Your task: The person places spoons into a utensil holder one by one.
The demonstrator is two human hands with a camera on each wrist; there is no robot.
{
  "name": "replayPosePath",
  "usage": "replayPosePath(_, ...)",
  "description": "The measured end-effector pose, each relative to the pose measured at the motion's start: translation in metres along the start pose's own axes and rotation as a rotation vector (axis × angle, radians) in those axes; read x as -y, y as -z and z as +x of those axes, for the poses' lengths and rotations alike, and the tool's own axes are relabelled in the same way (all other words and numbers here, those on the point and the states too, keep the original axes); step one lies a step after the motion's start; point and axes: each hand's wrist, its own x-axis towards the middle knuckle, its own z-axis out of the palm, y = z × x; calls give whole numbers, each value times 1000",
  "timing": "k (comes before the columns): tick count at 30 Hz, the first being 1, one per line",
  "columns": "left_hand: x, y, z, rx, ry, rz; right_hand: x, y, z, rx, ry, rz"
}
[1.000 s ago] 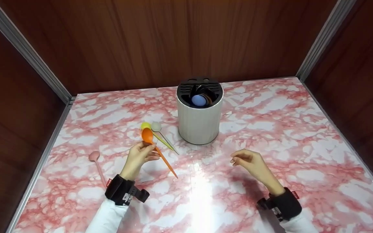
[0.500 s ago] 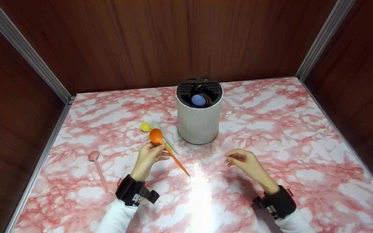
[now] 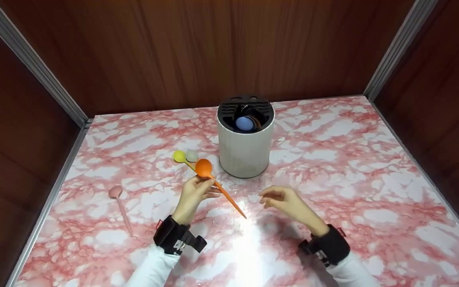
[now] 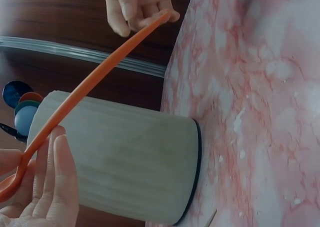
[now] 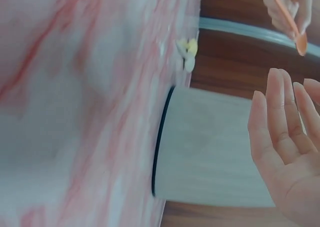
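Observation:
My left hand [image 3: 193, 198] pinches an orange spoon [image 3: 203, 168] between thumb and fingers near its bowl. The spoon's handle [image 4: 102, 71] slants down to the right in the head view, its tip pointing toward my right hand [image 3: 287, 203]. That right hand holds nothing; its fingers are loosely bent, a short gap away from the handle tip. Behind the left hand lie a yellow spoon [image 3: 179, 156] and a pale grey spoon [image 3: 191, 155], their handles partly hidden by the orange one. Farther left a pink spoon [image 3: 116, 192] lies on the table.
A white ribbed utensil holder [image 3: 245, 153] with a black slotted top stands beyond both hands. Several utensils sit in it, among them one with a blue round end [image 3: 244, 123]. Dark wood-grain panels [image 3: 229, 52] enclose the marbled pink table [image 3: 353, 167] at the back and sides.
My left hand has carried the orange spoon to the right, in front of the holder. My right hand has moved left, so the two hands are closer together.

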Motion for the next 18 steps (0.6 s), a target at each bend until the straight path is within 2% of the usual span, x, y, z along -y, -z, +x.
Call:
replayPosePath(10, 3, -9, 0, 30, -9, -2, 7, -15, 10, 80, -77, -59)
replayPosePath(18, 6, -13, -1, 58, -11, -2, 6, -22, 16, 140, -47, -69)
